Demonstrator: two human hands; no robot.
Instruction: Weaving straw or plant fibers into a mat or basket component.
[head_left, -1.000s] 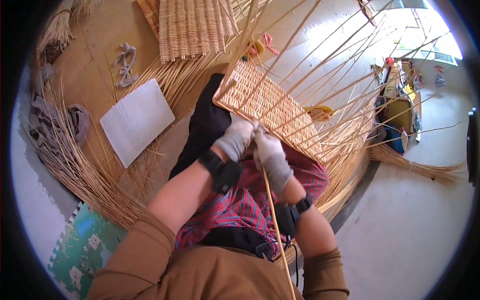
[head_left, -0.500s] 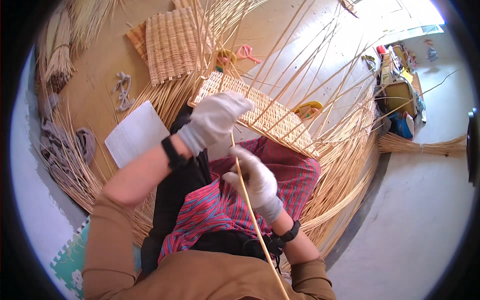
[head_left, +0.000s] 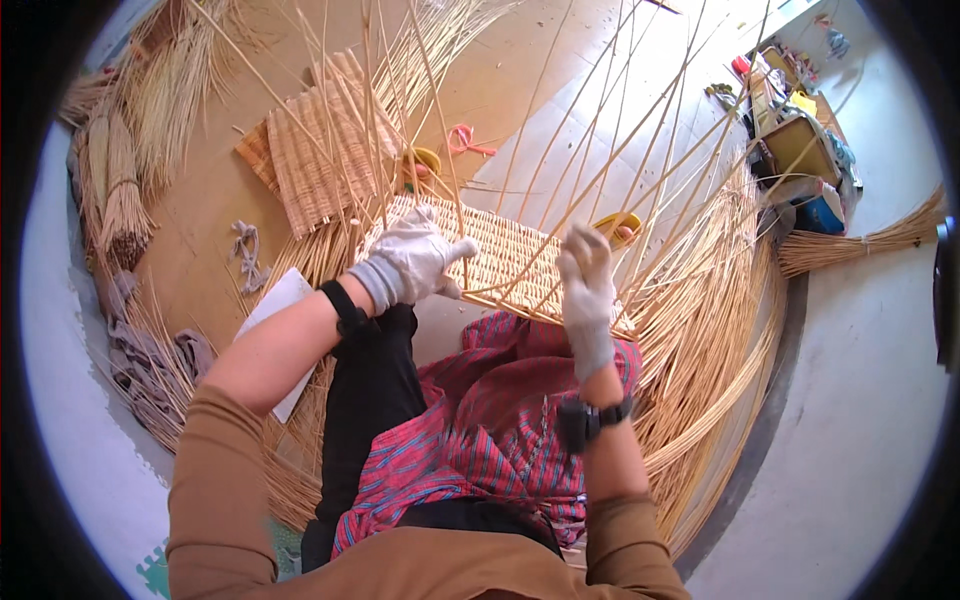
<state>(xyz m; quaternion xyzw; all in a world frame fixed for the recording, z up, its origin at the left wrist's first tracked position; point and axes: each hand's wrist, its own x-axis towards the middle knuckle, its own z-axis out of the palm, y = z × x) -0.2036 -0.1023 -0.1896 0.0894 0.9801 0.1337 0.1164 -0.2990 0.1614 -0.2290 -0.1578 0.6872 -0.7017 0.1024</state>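
Note:
A pale woven wicker panel (head_left: 500, 250) lies at a slant in front of me, with long upright rods (head_left: 545, 110) rising from it. My left hand (head_left: 410, 255), in a white glove, rests over the panel's left end, its fingers spread and one pointing right beside an upright rod. My right hand (head_left: 588, 285), also gloved, is raised at the panel's near right side. Its fingers are closed among the rods, and what they hold cannot be made out. Red striped cloth (head_left: 480, 400) covers my lap below the panel.
Loose wicker rods (head_left: 690, 340) spread along the right by the wall. Finished woven pieces (head_left: 325, 150) lie at the far left. A yellow bowl (head_left: 618, 228) sits behind the panel. Wicker bundles (head_left: 125, 200) stand at left, near a grey cloth (head_left: 160, 370). A white paper (head_left: 285, 310) lies by my left forearm.
My right hand has moved up and right, from my lap to the panel's near edge. The rod running down toward my body no longer shows there. My left hand has opened and shifted slightly left.

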